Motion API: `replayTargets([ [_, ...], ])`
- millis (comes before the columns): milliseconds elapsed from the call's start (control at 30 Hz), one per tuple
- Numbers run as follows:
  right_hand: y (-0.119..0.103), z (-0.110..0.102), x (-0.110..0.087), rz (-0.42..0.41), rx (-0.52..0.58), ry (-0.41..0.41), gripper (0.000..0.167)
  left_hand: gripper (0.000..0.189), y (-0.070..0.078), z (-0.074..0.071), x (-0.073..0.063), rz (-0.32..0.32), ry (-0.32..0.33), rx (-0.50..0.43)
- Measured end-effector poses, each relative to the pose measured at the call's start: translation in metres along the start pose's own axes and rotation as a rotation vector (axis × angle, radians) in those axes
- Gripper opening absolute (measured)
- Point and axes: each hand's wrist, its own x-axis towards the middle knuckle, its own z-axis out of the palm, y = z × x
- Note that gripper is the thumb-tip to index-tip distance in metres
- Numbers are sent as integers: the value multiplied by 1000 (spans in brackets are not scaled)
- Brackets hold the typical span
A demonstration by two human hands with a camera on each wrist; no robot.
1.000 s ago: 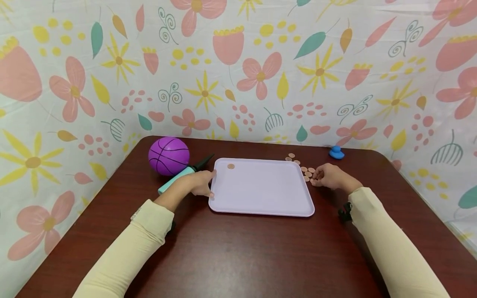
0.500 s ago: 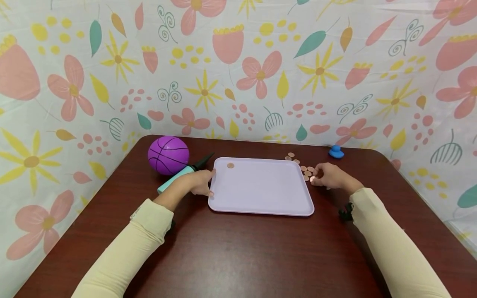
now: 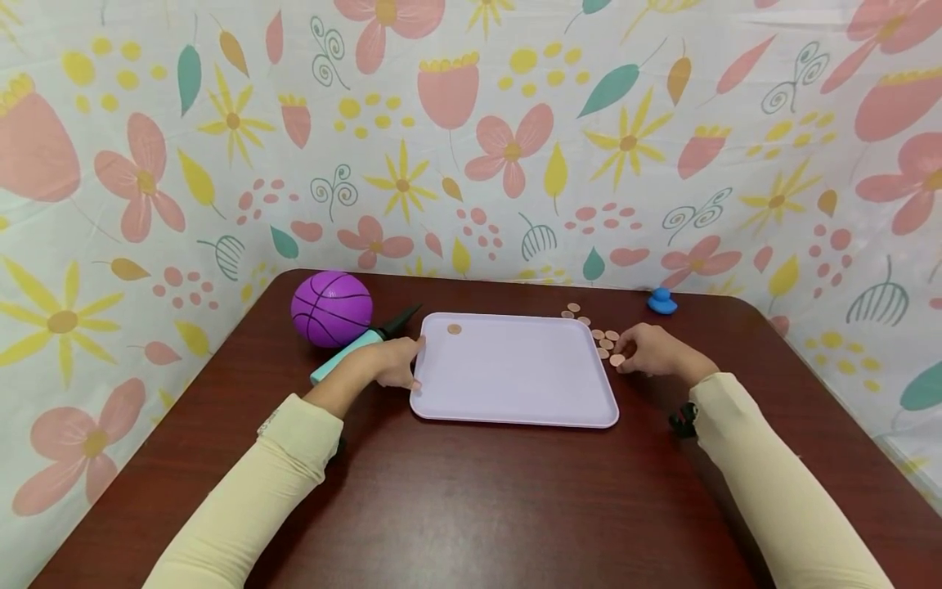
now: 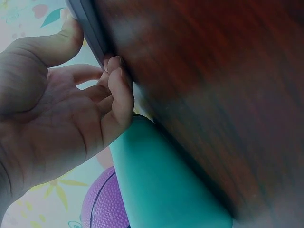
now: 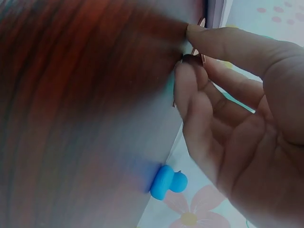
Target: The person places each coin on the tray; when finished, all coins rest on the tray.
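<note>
A pale lilac tray (image 3: 515, 372) lies on the dark wood table, with one copper coin (image 3: 454, 329) near its far left corner. My left hand (image 3: 397, 362) grips the tray's left edge; the left wrist view has the thumb over the rim and curled fingers below it. Just past the tray's right side, my right hand (image 3: 648, 350) has thumb and fingers closed about another coin (image 3: 616, 360) at the tabletop. Several more coins (image 3: 604, 344) lie flat beside those fingertips, along the tray's far right corner. Fingers partly hide the coins in the right wrist view.
A purple basketball (image 3: 332, 309) sits at the back left. Against it lies a teal hand pump (image 3: 346, 357) with a black end, close behind my left hand. A blue rubber duck (image 3: 662, 302) stands at the back right, before a flowered cloth backdrop (image 3: 515, 229).
The coin at my right fingertips tilted and caught the light half a second ago; now it looks flatter and shows more. My left hand and the tray have stayed put.
</note>
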Motion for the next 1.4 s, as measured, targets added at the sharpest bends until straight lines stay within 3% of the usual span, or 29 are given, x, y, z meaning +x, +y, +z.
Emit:
replayTargets([
  [167, -1, 2, 0, -34, -42, 86, 25, 96, 1, -1, -1, 0, -5, 11],
  [433, -15, 3, 11, -34, 15, 237, 27, 96, 1, -1, 0, 17, -5, 17],
  [767, -48, 12, 30, 24, 16, 186, 29, 95, 1, -1, 0, 31, 7, 35],
  [1233, -101, 30, 53, -111, 20, 124, 21, 95, -2, 1, -3, 44, 28, 10],
  [1400, -117, 32, 64, -96, -15, 82, 21, 94, -3, -1, -5, 51, 31, 21],
])
